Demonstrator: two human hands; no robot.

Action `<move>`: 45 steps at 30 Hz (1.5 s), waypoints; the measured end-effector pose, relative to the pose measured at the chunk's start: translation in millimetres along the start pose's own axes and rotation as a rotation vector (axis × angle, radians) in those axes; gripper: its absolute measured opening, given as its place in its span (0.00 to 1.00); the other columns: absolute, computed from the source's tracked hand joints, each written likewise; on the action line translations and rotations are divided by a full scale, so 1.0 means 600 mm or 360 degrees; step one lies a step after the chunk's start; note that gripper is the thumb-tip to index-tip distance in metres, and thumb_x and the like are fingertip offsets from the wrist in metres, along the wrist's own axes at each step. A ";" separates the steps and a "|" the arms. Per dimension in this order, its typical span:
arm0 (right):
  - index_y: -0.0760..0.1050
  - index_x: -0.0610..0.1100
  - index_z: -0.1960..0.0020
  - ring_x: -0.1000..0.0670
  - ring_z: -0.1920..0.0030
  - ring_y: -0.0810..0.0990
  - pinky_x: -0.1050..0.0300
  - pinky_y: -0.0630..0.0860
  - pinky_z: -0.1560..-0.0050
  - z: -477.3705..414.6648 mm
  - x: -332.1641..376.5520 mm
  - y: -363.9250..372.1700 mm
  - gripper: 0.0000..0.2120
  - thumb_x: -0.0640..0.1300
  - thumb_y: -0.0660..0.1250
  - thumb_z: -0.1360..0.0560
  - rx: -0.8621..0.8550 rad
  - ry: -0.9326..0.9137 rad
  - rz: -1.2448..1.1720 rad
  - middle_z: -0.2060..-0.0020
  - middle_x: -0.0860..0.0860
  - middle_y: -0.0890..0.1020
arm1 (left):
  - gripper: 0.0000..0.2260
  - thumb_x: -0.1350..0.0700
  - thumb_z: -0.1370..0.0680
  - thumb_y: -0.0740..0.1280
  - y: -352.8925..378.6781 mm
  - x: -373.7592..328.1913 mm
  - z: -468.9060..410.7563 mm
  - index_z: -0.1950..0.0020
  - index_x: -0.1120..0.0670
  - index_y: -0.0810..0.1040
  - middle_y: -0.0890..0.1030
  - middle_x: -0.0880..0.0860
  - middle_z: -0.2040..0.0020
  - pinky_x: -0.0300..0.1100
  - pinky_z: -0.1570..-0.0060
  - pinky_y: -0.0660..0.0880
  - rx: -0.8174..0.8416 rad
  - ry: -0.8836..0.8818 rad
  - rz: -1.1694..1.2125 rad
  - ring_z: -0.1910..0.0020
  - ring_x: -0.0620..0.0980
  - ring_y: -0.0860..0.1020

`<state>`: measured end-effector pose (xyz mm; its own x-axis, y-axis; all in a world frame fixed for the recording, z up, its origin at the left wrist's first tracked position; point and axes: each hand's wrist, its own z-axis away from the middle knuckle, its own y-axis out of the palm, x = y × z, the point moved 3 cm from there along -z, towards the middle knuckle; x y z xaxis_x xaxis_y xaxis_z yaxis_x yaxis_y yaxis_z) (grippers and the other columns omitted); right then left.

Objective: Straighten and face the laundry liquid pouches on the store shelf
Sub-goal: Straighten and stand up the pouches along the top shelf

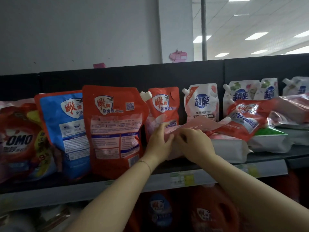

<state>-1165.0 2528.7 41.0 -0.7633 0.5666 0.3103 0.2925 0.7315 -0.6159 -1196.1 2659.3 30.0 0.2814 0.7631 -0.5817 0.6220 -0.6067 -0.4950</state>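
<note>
Pink pouch (199,124): it is laid flat on the shelf, just right of the middle, and its near left edge is held by both hands.
Left hand (158,143): the pouch edge is pinched between the fingers and the thumb.
Right hand (195,144): the fingers are curled over the same edge, just beside the left hand.
Red pouch (115,131): it is stood up left of the hands, with its back side turned to the front.
Blue pouch (66,124): it is stood up left of the red pouch and is partly hidden by it.
Small red pouch (163,108): it is stood up behind the hands, with its front shown.
White pouch (202,102): it is stood up at the back, right of the small red pouch.
Fallen red pouch (245,118): it is tipped over on other flat pouches on the right.
Shelf (100,188): price tags are stuck along its near edge.
Red bottles (214,213): they are kept on the level below, and they look blurry.
</note>
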 end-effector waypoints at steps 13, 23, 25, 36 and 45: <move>0.79 0.43 0.59 0.43 0.62 0.78 0.51 0.76 0.63 -0.013 -0.047 -0.006 0.12 0.49 0.61 0.24 0.0038 -0.0045 0.0008 0.64 0.47 0.81 | 0.09 0.49 0.21 0.64 0.014 0.006 -0.068 0.60 0.48 0.79 0.77 0.43 0.64 0.33 0.65 0.64 0.0372 -0.0134 -0.0352 0.58 0.48 0.77; 0.69 0.47 0.66 0.44 0.66 0.75 0.56 0.64 0.70 -0.027 -0.050 -0.008 0.12 0.49 0.62 0.25 0.0182 -0.0204 0.0045 0.67 0.48 0.78 | 0.22 0.41 0.18 0.52 0.017 0.002 -0.107 0.40 0.53 0.78 0.79 0.58 0.42 0.45 0.49 0.70 -0.0122 -0.0395 -0.0671 0.44 0.59 0.77; 0.68 0.46 0.67 0.43 0.66 0.75 0.56 0.63 0.70 -0.030 -0.053 -0.006 0.13 0.49 0.62 0.25 0.0177 -0.0227 0.0053 0.68 0.47 0.78 | 0.25 0.38 0.19 0.51 0.015 0.007 -0.118 0.43 0.55 0.78 0.80 0.58 0.45 0.46 0.52 0.71 -0.0187 -0.0491 -0.0660 0.46 0.60 0.78; 0.69 0.46 0.67 0.48 0.67 0.74 0.59 0.62 0.72 -0.043 -0.061 -0.002 0.14 0.50 0.61 0.24 0.0233 -0.0305 0.0029 0.69 0.49 0.76 | 0.19 0.47 0.18 0.59 -0.035 0.020 -0.135 0.38 0.60 0.75 0.77 0.59 0.40 0.45 0.49 0.68 -0.0827 -0.1070 0.0213 0.45 0.57 0.75; 0.73 0.45 0.61 0.50 0.67 0.76 0.59 0.69 0.70 -0.041 -0.068 0.000 0.12 0.51 0.61 0.23 0.0221 -0.0350 0.0004 0.67 0.51 0.78 | 0.17 0.60 0.20 0.61 -0.027 0.035 -0.110 0.33 0.64 0.68 0.72 0.62 0.33 0.45 0.44 0.69 -0.0808 -0.1266 0.0083 0.35 0.59 0.72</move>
<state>-1119.9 2515.1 46.1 -0.8741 0.4610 0.1532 0.2242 0.6626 -0.7147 -1151.8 2699.8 68.2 -0.1468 0.2486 -0.9574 0.9191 -0.3236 -0.2250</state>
